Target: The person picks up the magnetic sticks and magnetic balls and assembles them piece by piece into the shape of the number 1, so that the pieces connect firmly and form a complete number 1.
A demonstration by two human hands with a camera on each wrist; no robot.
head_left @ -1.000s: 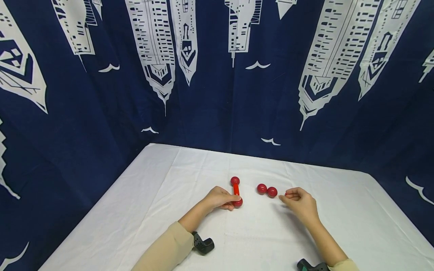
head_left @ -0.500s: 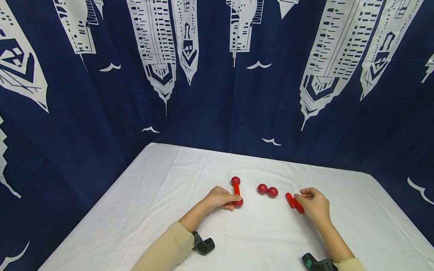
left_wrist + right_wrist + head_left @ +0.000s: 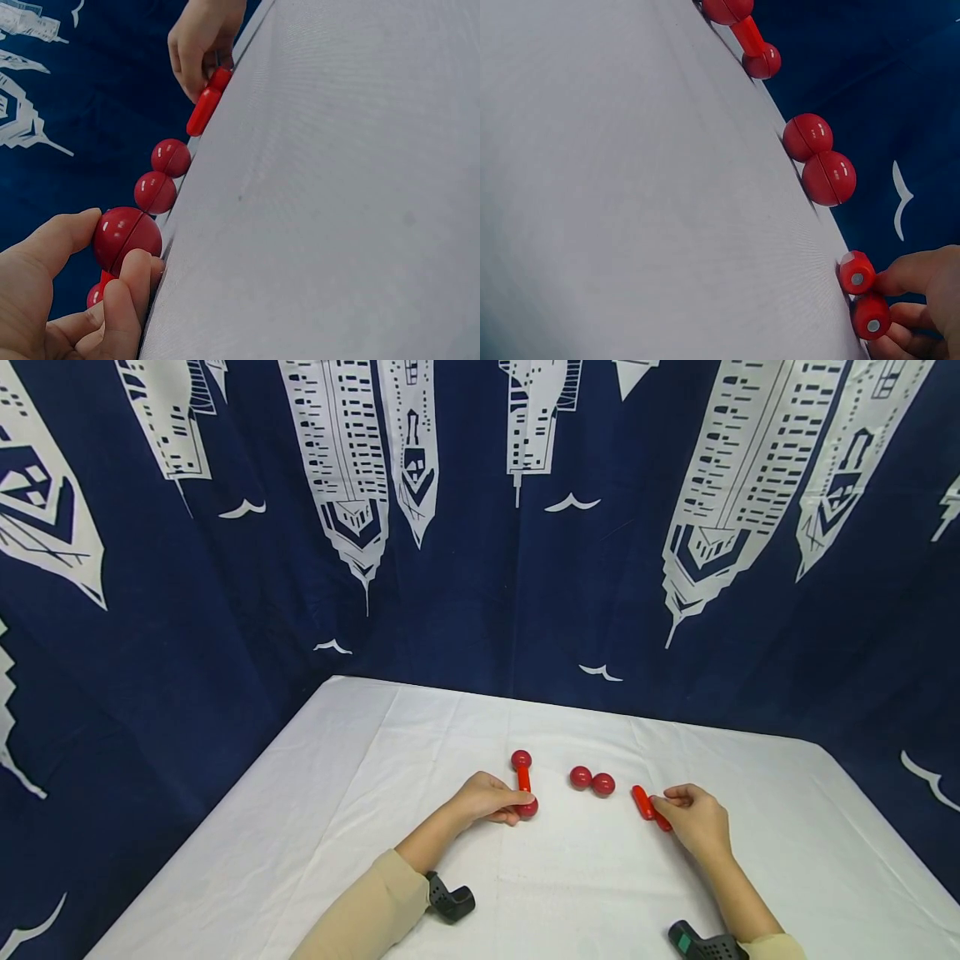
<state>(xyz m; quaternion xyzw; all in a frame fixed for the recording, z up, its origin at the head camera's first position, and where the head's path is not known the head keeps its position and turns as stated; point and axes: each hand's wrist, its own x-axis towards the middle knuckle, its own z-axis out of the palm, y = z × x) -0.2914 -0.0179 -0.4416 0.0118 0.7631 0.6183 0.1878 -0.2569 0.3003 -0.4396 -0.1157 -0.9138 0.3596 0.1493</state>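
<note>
Two red balls joined by a red rod (image 3: 523, 778) lie on the white table, and my left hand (image 3: 482, 798) pinches the nearer ball (image 3: 127, 238) between thumb and fingers. To the right, two more red balls (image 3: 592, 782) touch each other. Further right two short red rods (image 3: 642, 802) lie side by side, with pale round spots on their end faces in the right wrist view (image 3: 857, 279). My right hand (image 3: 695, 820) has its thumb and fingers around the right-hand rod (image 3: 872, 316), partly covering it in the head view.
The white cloth-covered table (image 3: 360, 727) has its far edge behind the pieces. Behind it hangs a dark blue cloth (image 3: 465, 610) with white buildings and birds. Black wrist devices sit at the left wrist (image 3: 450, 900) and right wrist (image 3: 705, 943).
My right hand has moved right from beside the two loose balls, and the two red rods have come into view under its fingers. The left hand keeps its grip in the same place.
</note>
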